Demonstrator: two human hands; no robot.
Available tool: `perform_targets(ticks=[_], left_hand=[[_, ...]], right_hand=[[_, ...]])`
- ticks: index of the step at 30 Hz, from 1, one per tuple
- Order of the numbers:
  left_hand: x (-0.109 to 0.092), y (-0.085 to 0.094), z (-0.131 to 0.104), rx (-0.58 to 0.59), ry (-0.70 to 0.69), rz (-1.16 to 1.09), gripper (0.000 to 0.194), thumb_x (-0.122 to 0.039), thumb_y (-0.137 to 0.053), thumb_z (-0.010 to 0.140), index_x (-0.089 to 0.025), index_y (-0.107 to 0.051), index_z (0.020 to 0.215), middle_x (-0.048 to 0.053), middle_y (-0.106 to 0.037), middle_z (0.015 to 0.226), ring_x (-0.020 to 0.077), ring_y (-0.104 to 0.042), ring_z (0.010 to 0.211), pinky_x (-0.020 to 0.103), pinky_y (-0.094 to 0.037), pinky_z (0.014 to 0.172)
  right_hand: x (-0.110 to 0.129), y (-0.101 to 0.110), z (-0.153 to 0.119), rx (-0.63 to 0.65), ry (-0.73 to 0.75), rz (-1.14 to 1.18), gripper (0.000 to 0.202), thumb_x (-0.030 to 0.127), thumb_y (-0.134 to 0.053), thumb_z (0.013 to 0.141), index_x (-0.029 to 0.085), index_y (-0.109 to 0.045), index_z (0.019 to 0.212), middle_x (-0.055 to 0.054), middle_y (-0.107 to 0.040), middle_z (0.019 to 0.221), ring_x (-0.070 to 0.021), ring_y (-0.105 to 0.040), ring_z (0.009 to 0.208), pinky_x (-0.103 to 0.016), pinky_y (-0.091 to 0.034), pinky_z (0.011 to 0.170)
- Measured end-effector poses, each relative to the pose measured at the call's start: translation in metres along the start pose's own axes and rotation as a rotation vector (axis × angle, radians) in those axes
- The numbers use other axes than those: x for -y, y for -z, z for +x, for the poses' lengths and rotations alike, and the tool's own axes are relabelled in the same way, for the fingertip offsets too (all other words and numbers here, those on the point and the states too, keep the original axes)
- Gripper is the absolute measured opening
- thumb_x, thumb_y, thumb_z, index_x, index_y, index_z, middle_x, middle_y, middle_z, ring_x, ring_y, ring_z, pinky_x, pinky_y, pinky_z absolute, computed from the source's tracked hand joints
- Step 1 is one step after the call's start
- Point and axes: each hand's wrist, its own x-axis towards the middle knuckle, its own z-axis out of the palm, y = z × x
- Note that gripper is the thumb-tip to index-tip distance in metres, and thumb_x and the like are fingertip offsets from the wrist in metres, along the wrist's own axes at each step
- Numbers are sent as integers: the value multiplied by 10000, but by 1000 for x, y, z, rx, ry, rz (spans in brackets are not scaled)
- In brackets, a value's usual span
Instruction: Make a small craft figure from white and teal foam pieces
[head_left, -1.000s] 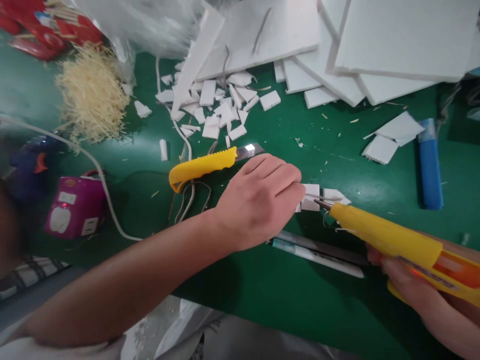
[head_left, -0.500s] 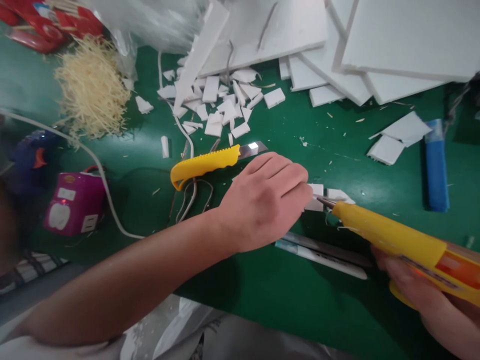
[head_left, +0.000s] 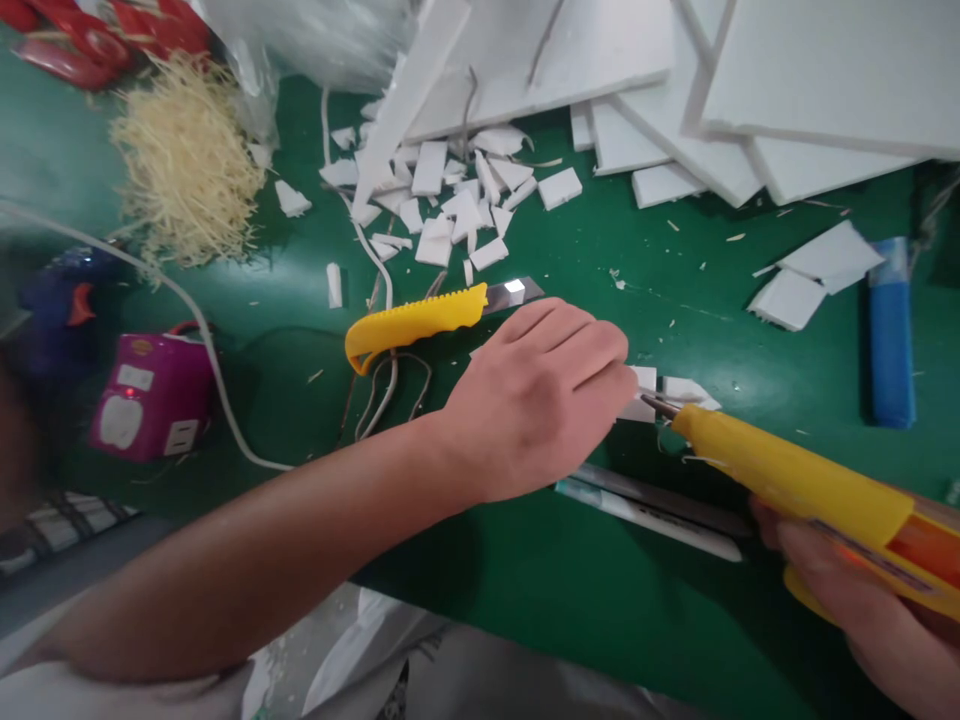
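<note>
My right hand (head_left: pixel 862 590) is wrapped around a yellow hot glue gun (head_left: pixel 795 460). The gun's metal tip points left and nearly meets the fingers of my left hand (head_left: pixel 541 400). Those fingers are curled closed, knuckles up, and hide whatever they pinch. A white foam piece (head_left: pixel 643 408) shows just beyond the left fingertips, under the tip. Another small foam scrap (head_left: pixel 690 391) lies right behind it, with thin glue strands nearby. Left of my left hand rests a yellow utility knife (head_left: pixel 420 318), its blade out and its end close to my knuckles.
White foam sheets (head_left: pixel 832 75) are stacked at the back, with foam scraps (head_left: pixel 450 210) before them. A pile of thin sticks (head_left: pixel 187 165), a purple power adapter (head_left: pixel 154 395) and a white cord (head_left: pixel 225 400) are left. A pen (head_left: pixel 660 522) lies in front, a blue tool (head_left: pixel 891 335) right.
The view has shifted slightly, so the table's things appear a little further right. Both hands keep nearly the same pose, with the glue gun tip still by the left fingers.
</note>
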Motion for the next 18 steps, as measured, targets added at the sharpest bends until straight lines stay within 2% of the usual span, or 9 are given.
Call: perform_targets(ticks=[7,9,10,11,14,18], left_hand=[[0,1,0,5,1,3,214,-169,-563,996,-186,-695,829,26,-721,904,180,-597,857,347,-529,926],[0,1,0,8,0,4,220,-174,-557,1002,-187,-690,827,25,-718,900,179,-595,858,346,-528,930],[0,1,0,10,1,6,227,-178,-551,1006,-190,-685,823,23,-716,900,178,-595,859,346,-527,931],[0,1,0,13,3,7,232,-181,-547,1009,-193,-680,820,21,-715,900,177,-595,860,346,-527,929],[0,1,0,12,4,10,229,-182,-549,1008,-196,-676,818,20,-713,901,175,-595,863,346,-527,927],[1,1,0,9,6,9,227,-180,-554,1004,-195,-680,815,20,-713,894,176,-592,859,344,-524,942]], right_hand=[[-1,3,1,19,5,-45,71,339,-544,915,335,-593,864,57,-695,666,-168,-693,519,-243,-556,438],[0,3,3,81,66,-48,71,285,-556,901,347,-587,887,77,-700,665,-152,-689,510,-216,-557,449],[1,3,4,91,38,-50,89,268,-559,896,351,-575,866,83,-693,658,-153,-694,523,-216,-563,458],[2,2,4,37,-3,-40,89,284,-537,899,356,-575,862,80,-683,648,-159,-684,509,-228,-556,441],[3,0,3,36,-64,-12,85,310,-534,890,359,-563,828,75,-657,636,-169,-663,494,-250,-536,414],[-2,-1,-1,67,-28,0,86,305,-546,890,368,-577,840,74,-664,646,-170,-662,504,-255,-537,424]])
